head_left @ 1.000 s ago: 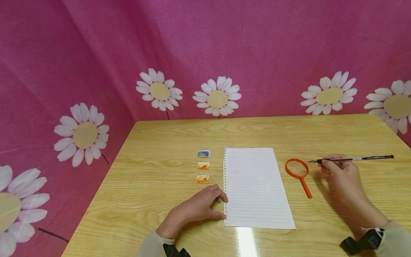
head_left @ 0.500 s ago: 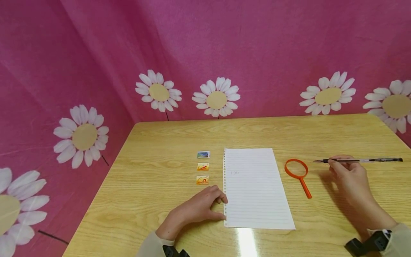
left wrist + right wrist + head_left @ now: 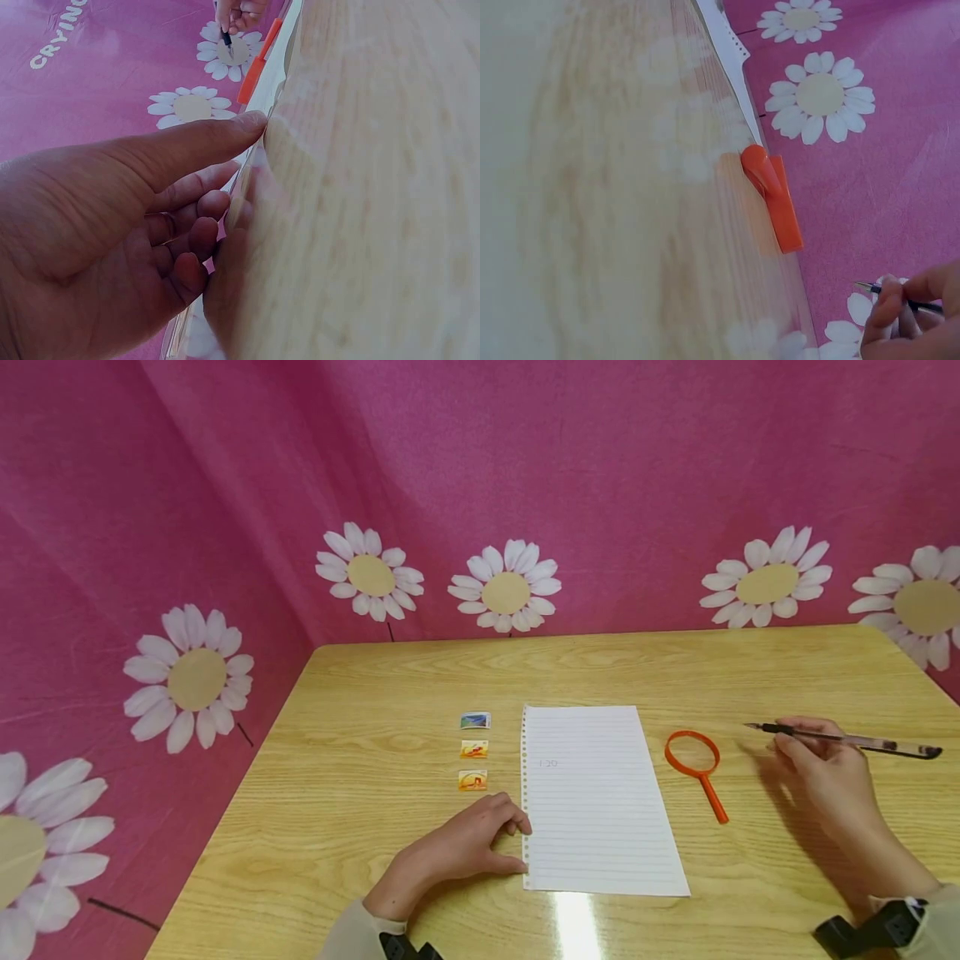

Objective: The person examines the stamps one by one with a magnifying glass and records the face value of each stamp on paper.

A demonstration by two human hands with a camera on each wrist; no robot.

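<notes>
A lined sheet of paper (image 3: 600,827) with punched holes down its left edge lies on the table, faint writing that looks like "1 20" near its upper left. My left hand (image 3: 472,842) rests on the table, thumb and forefinger touching the sheet's holed edge; the left wrist view shows the other fingers loosely bent. Off to the right, my right hand (image 3: 828,772) pinches a pen (image 3: 847,739) near its tip, held above the table with the tip to the left. Between sheet and right hand lies an orange magnifying glass (image 3: 705,772), its handle toward me.
Left of the sheet, three small stamp-like pictures stand in a column: a blue one (image 3: 476,720), a yellow one (image 3: 474,749) and another yellow one (image 3: 472,780). The wooden table (image 3: 360,727) meets a pink flowered curtain (image 3: 615,485) behind and at the left.
My right hand has moved to the right with the pen, away from the magnifying glass, and the pen's back end has tipped toward me. The left hand and the sheet have stayed in place.
</notes>
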